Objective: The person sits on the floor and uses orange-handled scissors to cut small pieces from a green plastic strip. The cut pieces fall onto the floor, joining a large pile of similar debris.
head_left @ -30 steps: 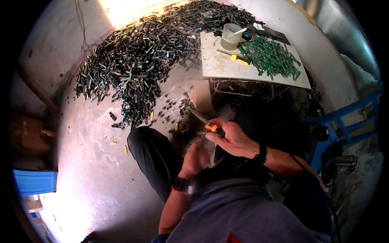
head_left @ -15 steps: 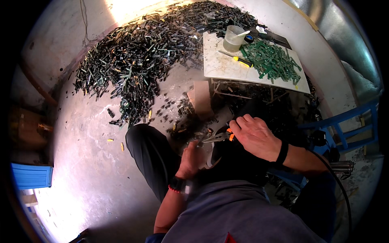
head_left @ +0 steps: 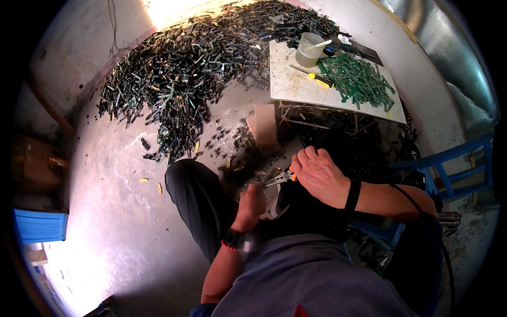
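My right hand (head_left: pixel 323 178) is wrapped round a pair of pliers (head_left: pixel 279 180) with orange-and-dark handles and long metal jaws pointing left. Close to the jaw tips, my left hand (head_left: pixel 249 208) is closed with its thumb side up. Blur and shadow hide what its fingers hold, if anything. Both hands are over my lap, beside my bent left knee (head_left: pixel 193 185). Below the pliers, small dark scraps (head_left: pixel 240 169) lie scattered on the floor.
A large heap of dark strip-like parts (head_left: pixel 179 79) covers the far floor. On a low white-topped table (head_left: pixel 288 87) sit green circuit-board strips (head_left: pixel 359 79), a plastic cup (head_left: pixel 308 53) and a yellow-and-black tool (head_left: pixel 321 80). A cardboard piece (head_left: pixel 265 127) stands before it; a blue chair (head_left: pixel 449 164) is at right.
My right hand has moved slightly left and the pliers' handles look closer together. The left hand stays near the jaw tips. The view has shifted a little.
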A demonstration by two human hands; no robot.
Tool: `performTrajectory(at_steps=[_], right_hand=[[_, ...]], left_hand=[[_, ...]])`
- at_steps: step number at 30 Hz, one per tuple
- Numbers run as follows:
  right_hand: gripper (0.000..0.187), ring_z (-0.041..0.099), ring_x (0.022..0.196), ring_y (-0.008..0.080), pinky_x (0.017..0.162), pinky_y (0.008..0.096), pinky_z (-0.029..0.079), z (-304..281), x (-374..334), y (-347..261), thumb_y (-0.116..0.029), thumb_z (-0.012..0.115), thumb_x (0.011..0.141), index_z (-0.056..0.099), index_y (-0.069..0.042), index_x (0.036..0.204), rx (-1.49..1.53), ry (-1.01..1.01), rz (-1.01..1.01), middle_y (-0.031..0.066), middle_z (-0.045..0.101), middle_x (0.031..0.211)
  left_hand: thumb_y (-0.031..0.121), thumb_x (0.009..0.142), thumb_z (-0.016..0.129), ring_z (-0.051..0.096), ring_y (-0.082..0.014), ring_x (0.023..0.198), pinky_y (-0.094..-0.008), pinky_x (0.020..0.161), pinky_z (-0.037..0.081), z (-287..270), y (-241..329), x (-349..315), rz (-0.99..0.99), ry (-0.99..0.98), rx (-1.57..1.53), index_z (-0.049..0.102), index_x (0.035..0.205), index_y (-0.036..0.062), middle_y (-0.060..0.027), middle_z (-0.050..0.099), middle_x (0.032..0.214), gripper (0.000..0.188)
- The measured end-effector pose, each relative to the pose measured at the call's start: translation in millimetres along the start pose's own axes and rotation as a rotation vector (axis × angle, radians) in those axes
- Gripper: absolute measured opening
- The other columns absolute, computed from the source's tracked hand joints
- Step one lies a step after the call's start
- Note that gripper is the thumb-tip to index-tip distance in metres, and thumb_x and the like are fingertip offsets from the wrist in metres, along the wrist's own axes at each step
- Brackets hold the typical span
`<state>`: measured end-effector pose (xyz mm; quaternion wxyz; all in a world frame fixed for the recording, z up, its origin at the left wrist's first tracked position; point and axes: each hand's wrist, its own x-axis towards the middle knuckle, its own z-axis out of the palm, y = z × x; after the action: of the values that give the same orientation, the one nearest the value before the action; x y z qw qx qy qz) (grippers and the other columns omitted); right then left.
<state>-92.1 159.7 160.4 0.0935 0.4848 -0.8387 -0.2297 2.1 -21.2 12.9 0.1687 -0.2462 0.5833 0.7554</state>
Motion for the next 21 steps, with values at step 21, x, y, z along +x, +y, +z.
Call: performTrajectory(at_steps=[21], right_hand=[[0.026,0.049,0.086,0.0185,0.073,0.0296,0.037,-5,6,0,-0.019,0.055,0.077,0.058,-0.004,0.099,-0.016,-0.045,-0.053,0.0048,0.053,0.086]], left_hand=[[0.034,0.094,0.047,0.026,-0.0096,0.043,-0.0259,0.042,0.021,6,2,-2,-0.097,-0.037,-0.344,0.040,0.073,0.0128,0.0026,0.029,0.053,0.031]])
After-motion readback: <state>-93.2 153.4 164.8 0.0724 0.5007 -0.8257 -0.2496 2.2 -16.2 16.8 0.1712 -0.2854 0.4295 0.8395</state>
